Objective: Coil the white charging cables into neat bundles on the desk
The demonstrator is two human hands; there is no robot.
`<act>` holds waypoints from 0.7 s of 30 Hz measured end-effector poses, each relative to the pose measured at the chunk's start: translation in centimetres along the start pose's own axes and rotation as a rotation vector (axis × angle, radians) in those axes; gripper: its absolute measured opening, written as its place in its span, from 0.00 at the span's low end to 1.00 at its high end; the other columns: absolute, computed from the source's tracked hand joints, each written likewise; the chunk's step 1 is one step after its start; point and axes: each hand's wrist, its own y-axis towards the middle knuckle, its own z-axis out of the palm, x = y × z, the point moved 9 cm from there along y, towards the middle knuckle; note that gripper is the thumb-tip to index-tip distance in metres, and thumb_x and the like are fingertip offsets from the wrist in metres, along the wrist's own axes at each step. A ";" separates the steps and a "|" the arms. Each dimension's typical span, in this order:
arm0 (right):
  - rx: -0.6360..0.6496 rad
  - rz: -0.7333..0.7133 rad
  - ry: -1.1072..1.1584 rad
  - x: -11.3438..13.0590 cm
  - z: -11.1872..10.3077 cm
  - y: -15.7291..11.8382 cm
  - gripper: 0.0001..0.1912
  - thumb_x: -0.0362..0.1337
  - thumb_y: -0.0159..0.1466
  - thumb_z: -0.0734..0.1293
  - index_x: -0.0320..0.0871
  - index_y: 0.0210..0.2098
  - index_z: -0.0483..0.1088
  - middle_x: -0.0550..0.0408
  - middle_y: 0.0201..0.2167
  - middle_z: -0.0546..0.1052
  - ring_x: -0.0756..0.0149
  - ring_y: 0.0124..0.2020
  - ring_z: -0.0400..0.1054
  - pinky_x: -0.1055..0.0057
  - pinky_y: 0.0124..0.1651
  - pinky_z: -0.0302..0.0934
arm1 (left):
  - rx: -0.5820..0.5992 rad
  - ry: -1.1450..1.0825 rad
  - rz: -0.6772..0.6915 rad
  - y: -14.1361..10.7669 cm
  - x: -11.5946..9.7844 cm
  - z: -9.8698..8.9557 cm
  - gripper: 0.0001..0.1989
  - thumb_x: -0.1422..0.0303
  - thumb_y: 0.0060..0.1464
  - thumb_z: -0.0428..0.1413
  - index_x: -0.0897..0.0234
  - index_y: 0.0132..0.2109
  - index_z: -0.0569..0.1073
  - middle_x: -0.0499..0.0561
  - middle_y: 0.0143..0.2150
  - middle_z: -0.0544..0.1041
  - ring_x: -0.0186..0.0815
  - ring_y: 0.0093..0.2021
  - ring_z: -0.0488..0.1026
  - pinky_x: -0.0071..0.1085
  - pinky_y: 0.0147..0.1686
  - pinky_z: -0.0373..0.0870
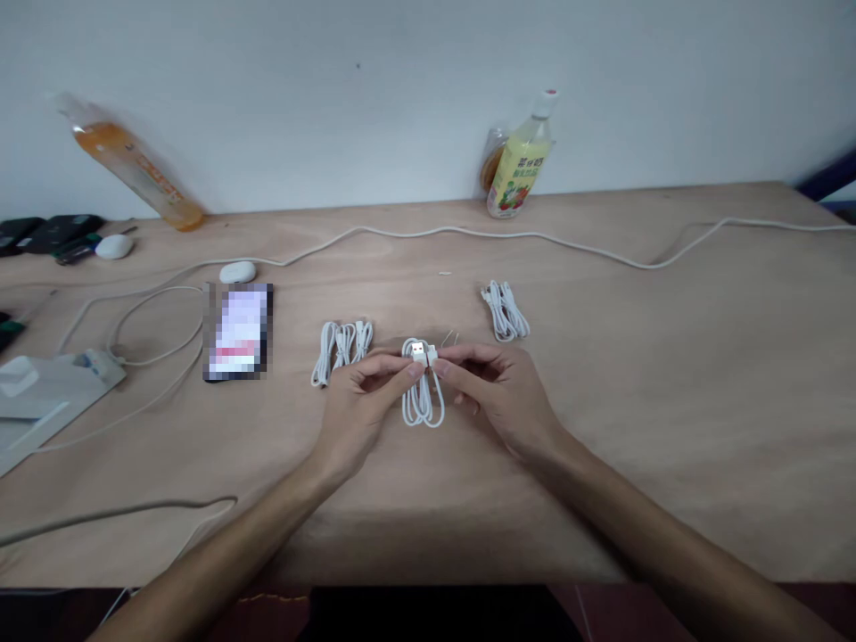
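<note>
A coiled white cable (420,406) with a metal USB plug is held between both hands above the middle of the wooden table. My left hand (365,397) pinches it beside the USB plug with thumb and forefinger. From the other side, my right hand (505,388) pinches the cable's other white end piece. Behind my left hand lie bundled white cables (325,352), partly covered by the fingers. Another white cable bundle (506,312) rests further back on the right. Thin wire pieces (450,338) lie just behind the held cable.
A phone (239,332) and a white case (238,272) lie on the left, near loose cables and a white box (53,397). Two bottles, orange (137,174) and yellow (522,165), lean on the wall. A long white cord (441,230) crosses the table's back.
</note>
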 end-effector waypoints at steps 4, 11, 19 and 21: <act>-0.005 -0.002 0.006 0.0 0.0 0.0 0.10 0.46 0.62 0.78 0.47 0.37 0.87 0.58 0.26 0.78 0.71 0.24 0.63 0.71 0.27 0.60 | 0.008 0.008 0.003 0.0 0.0 0.0 0.06 0.61 0.55 0.72 0.56 0.37 0.90 0.53 0.44 0.88 0.42 0.45 0.82 0.39 0.51 0.76; -0.005 -0.018 0.032 0.1 0.1 0.1 0.10 0.46 0.60 0.79 0.46 0.36 0.87 0.58 0.25 0.78 0.73 0.23 0.61 0.73 0.26 0.58 | 0.017 -0.013 0.008 0.1 0.0 0.1 0.05 0.62 0.54 0.73 0.56 0.36 0.90 0.51 0.42 0.88 0.39 0.43 0.82 0.37 0.51 0.76; -0.003 -0.017 0.053 0.2 0.1 0.1 0.08 0.44 0.61 0.78 0.47 0.35 0.87 0.59 0.24 0.76 0.73 0.22 0.59 0.73 0.26 0.59 | 0.015 0.000 0.011 0.1 0.1 0.1 0.05 0.61 0.55 0.72 0.56 0.37 0.90 0.51 0.41 0.89 0.39 0.43 0.81 0.36 0.50 0.76; -0.001 -0.018 0.059 0.2 0.1 0.1 0.07 0.43 0.61 0.78 0.47 0.35 0.87 0.59 0.24 0.76 0.74 0.22 0.59 0.73 0.26 0.59 | 0.018 -0.008 0.007 0.1 0.1 0.1 0.05 0.62 0.55 0.72 0.55 0.37 0.90 0.51 0.42 0.89 0.39 0.42 0.81 0.36 0.50 0.76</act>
